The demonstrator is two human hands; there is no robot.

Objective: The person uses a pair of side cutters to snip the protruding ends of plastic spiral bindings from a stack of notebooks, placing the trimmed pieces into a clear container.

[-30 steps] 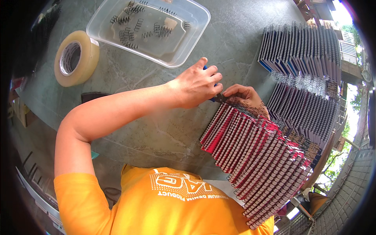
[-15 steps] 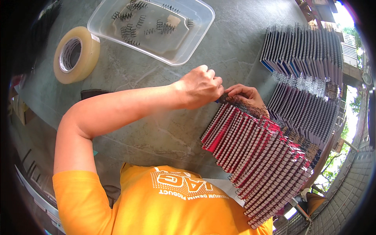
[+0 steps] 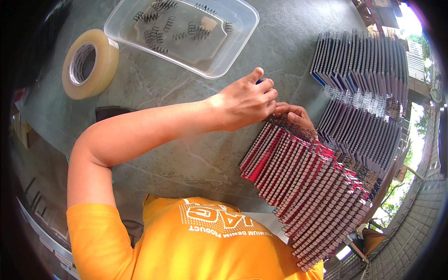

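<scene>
A long row of spiral-bound notebooks (image 3: 303, 186) with red covers and dark wire coils stands on edge at my right. My left hand (image 3: 247, 100) is closed at the far end of this row, knuckles up and thumb raised. A bit of a blue object (image 3: 259, 81) shows between its thumb and forefinger; the rest is hidden in the fist. Just beyond, my right hand (image 3: 298, 116) curls its fingers over the dark coil (image 3: 285, 123) of the end notebook. Its fingertips nearly meet the left hand, and the coils cover part of its palm.
A clear plastic tub (image 3: 200, 63) holding several loose black wire coils (image 3: 154, 35) sits at the back. Left of it lies a wide roll of clear tape (image 3: 105, 65). More spiral-bound notebooks (image 3: 359, 60) with blue covers line the right side of the grey table (image 3: 186, 158).
My left hand has turned and shifted slightly right, its thumb now lifted and the blue object showing on top. My right hand stays at the end coil.
</scene>
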